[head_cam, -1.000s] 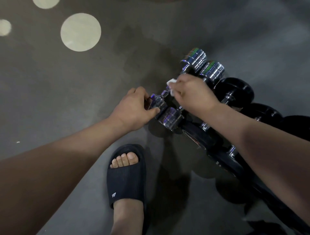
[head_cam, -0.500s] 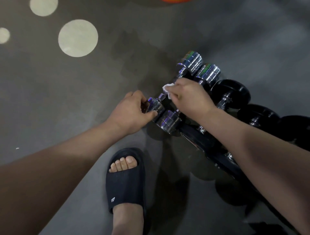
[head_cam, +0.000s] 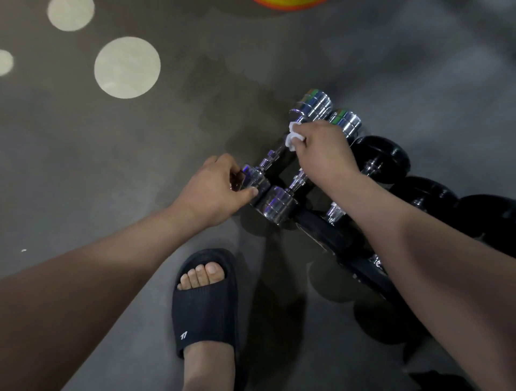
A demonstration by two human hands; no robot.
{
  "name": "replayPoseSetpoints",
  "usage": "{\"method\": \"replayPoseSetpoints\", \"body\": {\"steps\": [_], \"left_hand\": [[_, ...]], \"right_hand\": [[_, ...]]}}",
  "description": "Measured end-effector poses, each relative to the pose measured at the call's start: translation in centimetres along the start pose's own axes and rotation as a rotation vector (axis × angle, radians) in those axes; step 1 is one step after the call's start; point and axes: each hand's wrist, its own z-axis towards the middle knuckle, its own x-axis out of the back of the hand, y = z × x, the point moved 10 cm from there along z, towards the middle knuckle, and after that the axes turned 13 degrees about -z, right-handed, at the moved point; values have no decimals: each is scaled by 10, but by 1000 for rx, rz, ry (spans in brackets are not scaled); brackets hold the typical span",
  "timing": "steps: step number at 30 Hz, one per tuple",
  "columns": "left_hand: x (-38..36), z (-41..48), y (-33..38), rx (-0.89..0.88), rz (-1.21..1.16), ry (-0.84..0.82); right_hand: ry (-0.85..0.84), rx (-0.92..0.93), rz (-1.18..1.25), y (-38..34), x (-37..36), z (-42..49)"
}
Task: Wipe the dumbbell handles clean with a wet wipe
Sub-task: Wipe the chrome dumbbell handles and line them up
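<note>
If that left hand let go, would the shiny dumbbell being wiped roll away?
Probably it could roll: the chrome dumbbell has round ends, and the left hand grips one end. It likely feels heavy for its size, looking like solid metal.

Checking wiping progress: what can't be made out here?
Head view only.
Far end of chrome dumbbell handle: under right hand and wet wipe.
Handles of black dumbbells: partly behind right forearm.
The orange object: cut by top edge.
Grime on handles: too dim.
</note>
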Motion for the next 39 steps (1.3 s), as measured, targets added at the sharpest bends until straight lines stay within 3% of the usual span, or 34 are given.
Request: {"method": "replayPoseSetpoints", "body": {"steps": [9,15,20,25,30,35,39], "left_hand": [[2,1,-4,17,-3,20],[1,2,-7,36,-18,27],[3,-1,-4,18,-18,32],[4,2,-8,38,-22,14],[5,0,-6,42,-19,6],[8,0,-5,40,-14,14],[7,-1,-1,25,7,3]], "right_hand": [[134,-147,103,2,-3,-2],[77,123,142,-37,-10,-15],[160,-71,132,-13,1,-3],[82,95,141,-35,-7,-20],[170,-73,166,-9,1,-3],[81,132,175,-37,-7,-13],[153,-23,192,-13,2,1]]}}
